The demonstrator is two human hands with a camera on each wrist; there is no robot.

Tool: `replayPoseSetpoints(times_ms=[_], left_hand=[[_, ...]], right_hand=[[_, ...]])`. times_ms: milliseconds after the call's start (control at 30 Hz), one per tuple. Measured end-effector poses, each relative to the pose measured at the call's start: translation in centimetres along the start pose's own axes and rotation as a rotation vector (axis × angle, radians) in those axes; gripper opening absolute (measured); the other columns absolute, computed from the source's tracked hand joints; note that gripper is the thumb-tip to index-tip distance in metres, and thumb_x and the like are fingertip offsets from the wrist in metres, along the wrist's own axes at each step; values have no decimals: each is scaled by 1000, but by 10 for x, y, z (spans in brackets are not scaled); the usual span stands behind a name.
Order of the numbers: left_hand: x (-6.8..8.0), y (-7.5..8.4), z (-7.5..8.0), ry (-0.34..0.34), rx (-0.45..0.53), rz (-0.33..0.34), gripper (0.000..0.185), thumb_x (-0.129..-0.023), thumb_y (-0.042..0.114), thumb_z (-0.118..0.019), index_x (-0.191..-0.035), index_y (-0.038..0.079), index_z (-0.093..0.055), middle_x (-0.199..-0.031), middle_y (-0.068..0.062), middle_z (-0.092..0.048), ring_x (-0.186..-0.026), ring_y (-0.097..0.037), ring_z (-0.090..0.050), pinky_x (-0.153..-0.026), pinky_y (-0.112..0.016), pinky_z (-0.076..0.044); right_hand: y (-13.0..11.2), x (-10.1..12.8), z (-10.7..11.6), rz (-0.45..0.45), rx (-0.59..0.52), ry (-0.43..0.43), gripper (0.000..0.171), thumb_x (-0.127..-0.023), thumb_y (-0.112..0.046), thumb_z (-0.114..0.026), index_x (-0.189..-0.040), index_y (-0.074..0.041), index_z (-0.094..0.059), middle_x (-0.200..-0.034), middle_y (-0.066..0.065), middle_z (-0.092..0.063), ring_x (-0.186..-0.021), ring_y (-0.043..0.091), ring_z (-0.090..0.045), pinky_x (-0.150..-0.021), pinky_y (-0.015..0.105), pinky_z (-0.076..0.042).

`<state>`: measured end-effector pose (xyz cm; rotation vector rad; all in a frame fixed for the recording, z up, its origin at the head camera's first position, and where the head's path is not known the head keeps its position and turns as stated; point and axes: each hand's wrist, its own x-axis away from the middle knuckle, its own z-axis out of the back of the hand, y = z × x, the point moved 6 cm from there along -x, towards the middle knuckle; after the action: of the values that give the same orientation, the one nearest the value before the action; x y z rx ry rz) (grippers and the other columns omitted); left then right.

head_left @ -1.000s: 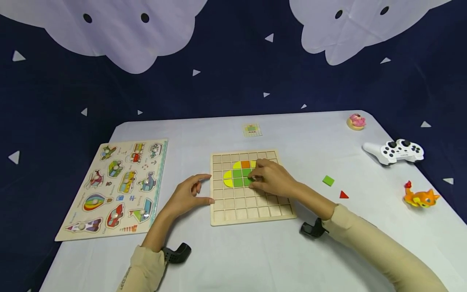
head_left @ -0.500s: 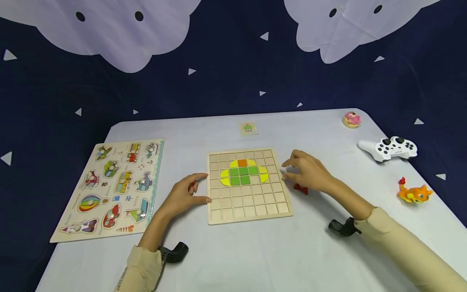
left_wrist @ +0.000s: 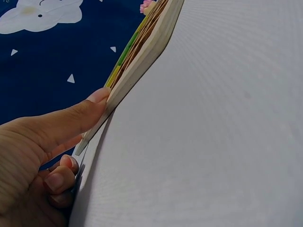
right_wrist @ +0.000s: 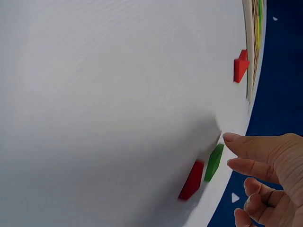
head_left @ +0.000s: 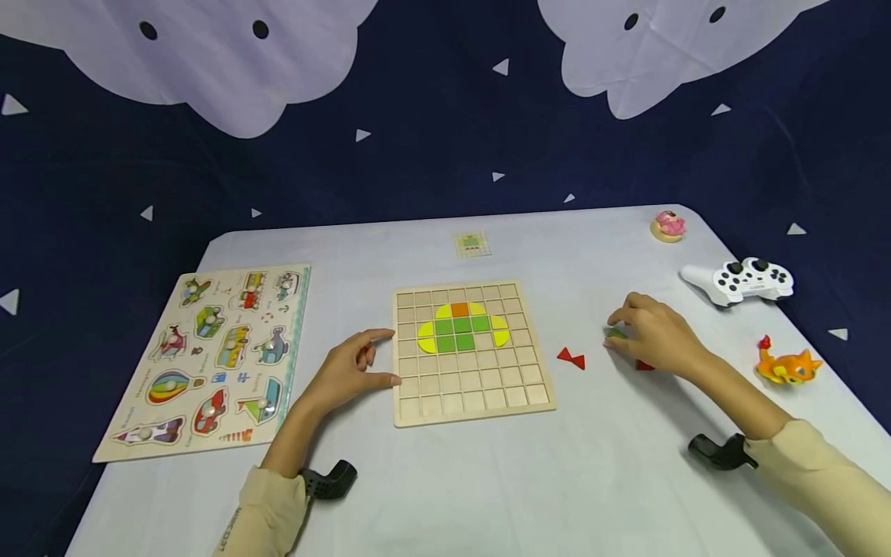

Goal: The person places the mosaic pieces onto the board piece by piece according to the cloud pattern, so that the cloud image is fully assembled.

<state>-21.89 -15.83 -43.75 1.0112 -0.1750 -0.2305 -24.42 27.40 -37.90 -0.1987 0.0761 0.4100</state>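
The wooden grid board lies mid-table, with green square tiles, an orange square tile and yellow rounded tiles in its cells. My left hand touches the board's left edge with thumb and index finger spread apart; its other fingers are curled. On the right, my right hand is over a loose green square tile, partly hidden in the head view. In the right wrist view, thumb and index finger are apart beside that tile. A red triangle tile lies close by.
Two red triangle tiles lie between board and right hand. A picture card lies behind the board. A peg puzzle is at left. A game controller, an orange toy and a pink toy stand at right.
My right hand has moved right from the board, leaving a yellow tile there and then red triangles beside the board, to the loose green tile. The left hand keeps its place.
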Motion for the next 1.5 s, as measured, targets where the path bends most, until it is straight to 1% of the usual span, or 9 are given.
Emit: replayPoseSetpoints(times_ms=[167, 300, 400, 567, 700, 800, 933, 1133, 1500], left_hand=[[0, 0, 1, 1, 6, -5, 72, -72, 16, -89, -136, 7, -57, -84, -5, -43, -78, -17, -41, -69, -25, -35], [0, 0, 1, 3, 7, -6, 72, -72, 16, -89, -136, 7, -57, -84, -5, -43, -78, -17, -41, -69, -25, -34], [1, 0, 1, 3, 2, -5, 72, -73, 17, -89, -137, 7, -57, -84, -5, -43, -77, -17, -40, -69, -25, -34], [1, 0, 1, 2, 5, -13, 72, -73, 17, -89, -137, 7, -57, -84, -5, -43, -76, -17, -40, -69, -26, -34], [0, 0, -1, -5, 5, -12, 73, -73, 17, -89, -137, 7, -57, -83, -5, -43, -75, -17, -39, -68, -26, -34], [0, 0, -1, -6, 1, -3, 73, -72, 17, -89, -138, 8, -56, -83, -4, -43, -75, -17, -39, -69, -26, -34], [1, 1, 0, -1, -2, 5, 73, -72, 17, -89, -137, 8, -57, -83, -4, -42, -76, -17, -40, -69, -26, -34], [0, 1, 0, 5, -2, 9, 74, -71, 17, -90, -137, 8, -57, -82, -4, -43, -76, -17, -40, -69, -25, -34], [0, 1, 1, 10, -7, 7, 73, -71, 17, -90, -136, 8, -58, -83, -4, -43, -77, -17, -40, -69, -25, -34]], right_hand=[[9, 6, 1, -40, 19, -23, 31, -76, -21, -84, -95, 1, -76, -86, 8, -55, -73, 20, -51, -64, 37, -42], [13, 6, -1, -62, 4, -42, 27, -78, -22, -83, -92, -1, -76, -85, 7, -54, -73, 20, -50, -63, 36, -41], [13, 5, -3, -55, -13, -47, 23, -78, -21, -81, -90, -2, -76, -85, 5, -53, -73, 19, -48, -62, 34, -40], [12, 1, -5, -38, -34, -42, 22, -77, -21, -82, -88, -2, -76, -84, 4, -52, -73, 18, -47, -61, 32, -38], [9, -5, -8, -27, -49, -22, 23, -77, -21, -83, -88, -3, -76, -85, 4, -54, -75, 18, -49, -63, 33, -41], [0, -11, -8, 4, -60, 21, 22, -76, -20, -83, -87, -3, -77, -85, 4, -54, -75, 18, -50, -65, 34, -42], [-20, -22, -8, 67, -75, 67, 21, -75, -19, -84, -87, -3, -77, -84, 4, -54, -73, 17, -48, -63, 33, -41], [-51, -38, -13, 152, -101, 58, 21, -76, -19, -83, -88, -4, -76, -86, 3, -54, -74, 16, -47, -65, 32, -42], [-99, -59, -23, 253, -149, 47, 23, -77, -20, -83, -90, -3, -77, -88, 3, -56, -78, 16, -50, -70, 35, -46]])
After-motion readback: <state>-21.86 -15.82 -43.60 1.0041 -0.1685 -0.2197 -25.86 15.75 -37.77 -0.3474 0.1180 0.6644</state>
